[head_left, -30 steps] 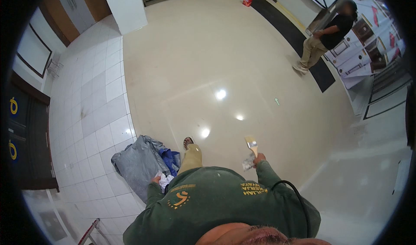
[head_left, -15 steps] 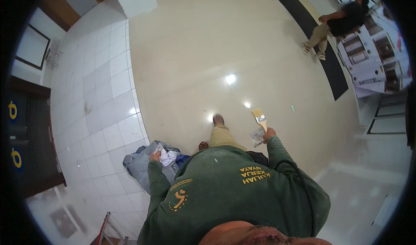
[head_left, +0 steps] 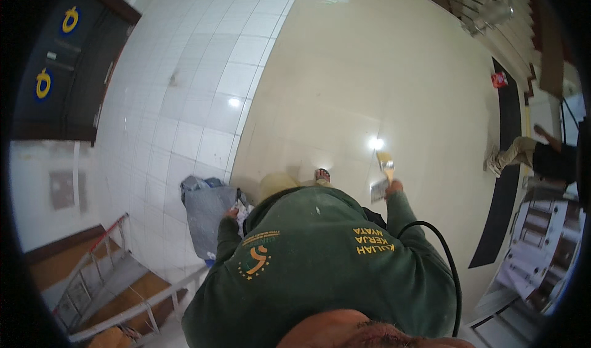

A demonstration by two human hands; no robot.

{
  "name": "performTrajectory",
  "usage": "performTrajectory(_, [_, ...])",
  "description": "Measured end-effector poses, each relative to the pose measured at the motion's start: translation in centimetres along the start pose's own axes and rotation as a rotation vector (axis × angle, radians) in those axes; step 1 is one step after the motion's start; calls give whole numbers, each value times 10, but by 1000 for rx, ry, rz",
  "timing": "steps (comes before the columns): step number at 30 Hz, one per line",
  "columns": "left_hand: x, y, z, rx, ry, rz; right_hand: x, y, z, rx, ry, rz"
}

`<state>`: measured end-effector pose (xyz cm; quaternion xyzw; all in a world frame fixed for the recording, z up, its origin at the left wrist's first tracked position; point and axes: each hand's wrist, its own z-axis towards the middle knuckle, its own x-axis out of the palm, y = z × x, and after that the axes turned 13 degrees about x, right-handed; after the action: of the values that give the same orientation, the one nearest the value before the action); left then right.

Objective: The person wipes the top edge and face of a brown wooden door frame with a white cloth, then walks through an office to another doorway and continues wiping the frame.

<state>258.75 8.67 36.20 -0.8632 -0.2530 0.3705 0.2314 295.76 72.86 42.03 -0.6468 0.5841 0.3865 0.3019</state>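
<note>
We close our right grip (head_left: 394,188) around the handle of 1 flat paintbrush (head_left: 385,162), whose pale bristles point up and ahead of the fingers. Just left of the same grip, and seemingly held with the brush, hangs 1 flat grey piece (head_left: 377,192); we cannot tell whether it is a scraper blade or a sheet. Our left grip (head_left: 232,214) is closed on 1 bunched white cloth (head_left: 243,211), which shows at its right side. To the left of that grip lies a crumpled grey tarp (head_left: 206,216) with some blue on it, spread over white floor tiles (head_left: 197,111).

Between our 2 grips and a little ahead, we see 1 sandalled foot (head_left: 322,176) on the glossy beige floor (head_left: 320,83). Behind and left of the left grip stands 1 stepladder (head_left: 108,234) with a red rail. Well to the right of the right grip, 1 other person (head_left: 522,151) is beside a black floor strip (head_left: 494,228), and 1 red box (head_left: 499,80) sits farther ahead.
</note>
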Motion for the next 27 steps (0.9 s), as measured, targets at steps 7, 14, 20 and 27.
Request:
performTrajectory(7, [-18, -17, 60, 280, 236, 166, -101, 284, 101, 41, 58, 532])
performTrajectory(14, [-35, -113, 207, 1, 137, 148, -99, 378, 147, -308, -82, -146])
performTrajectory(20, [-110, -267, 372, 38, -166, -297, -122, 397, 218, 80, 131, 159])
performTrajectory(27, [-168, -469, 494, 96, -175, -491, -151, 526, 276, -91, 105, -484])
